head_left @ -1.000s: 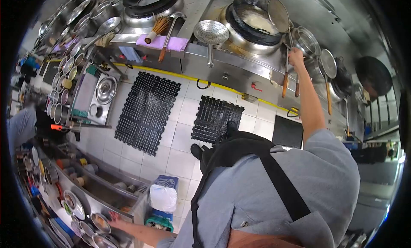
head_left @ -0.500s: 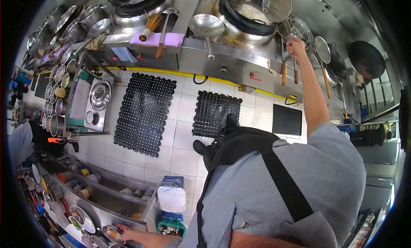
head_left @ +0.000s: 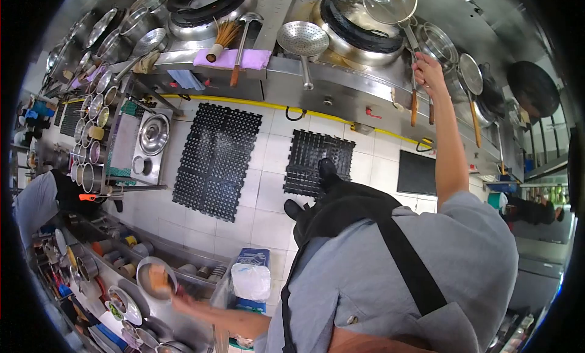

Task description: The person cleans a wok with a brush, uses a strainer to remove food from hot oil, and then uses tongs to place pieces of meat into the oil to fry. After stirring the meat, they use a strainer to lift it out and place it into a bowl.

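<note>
In the head view my right hand (head_left: 428, 72) reaches over the stove edge, its fingers wrapped round the handle of a round mesh strainer (head_left: 390, 0). The strainer hangs over the rim of a wok (head_left: 361, 39) on the burner. Down at the lower left, my left hand (head_left: 184, 302) grips the edge of a round metal bowl (head_left: 145, 280). Orange pieces of food (head_left: 159, 277) lie in that bowl, which is above the steel counter. The left hand is slightly blurred.
A perforated ladle (head_left: 303, 39), a bamboo brush (head_left: 223, 41) and a pink cloth (head_left: 256, 58) lie along the stove edge. Black mats (head_left: 216, 161) cover parts of the tiled floor. A bag-topped blue box (head_left: 251, 281) stands below. Another person's sleeve (head_left: 35, 200) shows at far left.
My left hand has raised the bowl from the row of dishes and moved it up the view. The strainer has shifted slightly, still in my right hand. The whole view has moved a little.
</note>
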### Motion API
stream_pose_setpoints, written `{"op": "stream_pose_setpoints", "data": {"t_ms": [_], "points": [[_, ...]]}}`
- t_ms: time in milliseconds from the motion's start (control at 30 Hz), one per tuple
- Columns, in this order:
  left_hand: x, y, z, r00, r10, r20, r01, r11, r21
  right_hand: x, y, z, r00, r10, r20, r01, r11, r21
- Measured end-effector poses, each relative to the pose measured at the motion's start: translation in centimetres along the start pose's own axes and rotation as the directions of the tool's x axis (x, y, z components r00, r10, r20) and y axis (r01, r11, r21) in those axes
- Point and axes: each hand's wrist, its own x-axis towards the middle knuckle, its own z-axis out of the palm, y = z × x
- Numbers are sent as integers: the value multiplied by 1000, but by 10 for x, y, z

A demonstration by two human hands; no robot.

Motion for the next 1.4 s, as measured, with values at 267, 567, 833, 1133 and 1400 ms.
{"op": "stream_pose_setpoints", "data": {"t_ms": [267,567,833,1133,1400], "points": [[-291,53,380,552,106,827,21,990,-141,-1,13,22,968,105,228,-100,994,-32],[-510,92,664,60,412,909,-710,658,-251,4,59,53,853,374,364,-397,918,-12],[-577,42,762,-17,649,760,-892,333,-305,20,62,63,742,494,453,-641,720,264],[-571,106,781,-98,718,689,-964,104,-245,58,85,73,788,520,330,-577,811,96],[-426,101,679,261,671,694,-861,488,-147,95,88,80,926,235,296,-95,903,-419]]}}
